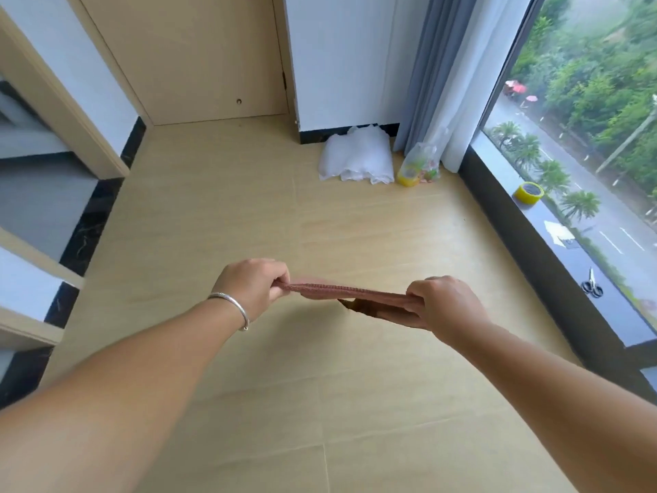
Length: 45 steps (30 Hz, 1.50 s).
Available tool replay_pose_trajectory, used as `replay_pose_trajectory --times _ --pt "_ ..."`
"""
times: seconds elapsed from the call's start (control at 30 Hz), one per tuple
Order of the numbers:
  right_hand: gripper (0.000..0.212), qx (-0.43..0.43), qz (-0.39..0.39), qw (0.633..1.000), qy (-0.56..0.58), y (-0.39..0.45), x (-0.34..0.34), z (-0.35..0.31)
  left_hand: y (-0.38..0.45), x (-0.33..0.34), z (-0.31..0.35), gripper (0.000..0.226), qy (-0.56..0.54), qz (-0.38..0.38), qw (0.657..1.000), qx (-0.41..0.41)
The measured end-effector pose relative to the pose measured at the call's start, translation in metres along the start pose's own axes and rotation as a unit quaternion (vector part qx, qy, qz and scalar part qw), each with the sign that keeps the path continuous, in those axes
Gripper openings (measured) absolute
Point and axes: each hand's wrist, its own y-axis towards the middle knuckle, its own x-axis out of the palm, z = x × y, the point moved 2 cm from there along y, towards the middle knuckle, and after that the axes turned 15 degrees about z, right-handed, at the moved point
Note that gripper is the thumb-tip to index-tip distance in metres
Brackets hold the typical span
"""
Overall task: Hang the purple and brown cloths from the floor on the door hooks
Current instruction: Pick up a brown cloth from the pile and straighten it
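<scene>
A pinkish-purple cloth (350,293) is stretched edge-on between both hands above the floor. My left hand (254,284), with a silver bangle on its wrist, pinches the cloth's left end. My right hand (442,304) grips the right end. A darker brown piece (373,310) shows just under the cloth beside my right hand; whether it is a second cloth I cannot tell. The door (185,55) stands at the far side of the room, and only its lower part is in view. No hooks are visible.
A folded white cloth (357,156) and a plastic bag with a yellow tape roll (421,165) lie on the floor by the grey curtain (432,65). On the window sill (583,279) sit a yellow tape roll (528,192) and scissors (592,284). An open doorway is at left.
</scene>
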Motion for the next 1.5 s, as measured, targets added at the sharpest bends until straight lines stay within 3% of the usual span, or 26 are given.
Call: replay_pose_trajectory --times 0.17,0.33,0.5,0.73,0.8,0.87,0.97,1.27,1.5 --pt "0.008 -0.025 -0.109 0.994 0.008 -0.086 0.056 0.005 -0.107 0.033 0.007 0.008 0.023 -0.09 0.995 -0.042" --pt "0.008 -0.033 -0.215 0.976 0.006 -0.179 0.117 0.019 -0.222 0.095 0.023 0.013 0.044 -0.208 0.974 -0.083" --pt "0.013 -0.024 -0.332 0.943 0.022 -0.269 0.183 0.035 -0.321 0.158 0.035 0.02 0.034 -0.365 0.924 -0.112" --pt "0.012 -0.011 -0.486 0.873 0.02 -0.336 0.268 0.057 -0.408 0.246 0.037 0.022 -0.052 -0.501 0.856 -0.121" --pt "0.003 -0.001 -0.482 0.876 0.013 -0.339 0.288 0.061 -0.418 0.268 0.033 0.024 -0.071 -0.5 0.852 -0.134" --pt "0.014 0.016 -0.446 0.895 -0.002 -0.335 0.313 0.064 -0.418 0.296 0.023 0.03 -0.077 -0.476 0.864 -0.146" --pt "0.022 0.02 -0.387 0.922 -0.018 -0.311 0.352 0.073 -0.402 0.342 0.003 0.028 -0.082 -0.419 0.891 -0.158" --pt "0.011 0.046 -0.283 0.957 0.042 -0.198 0.472 0.126 -0.306 0.472 -0.069 0.015 -0.108 -0.235 0.952 -0.165" --pt "0.02 -0.01 -0.199 0.98 0.011 -0.142 0.582 0.141 -0.272 0.566 -0.124 0.018 -0.055 -0.196 0.967 -0.153"
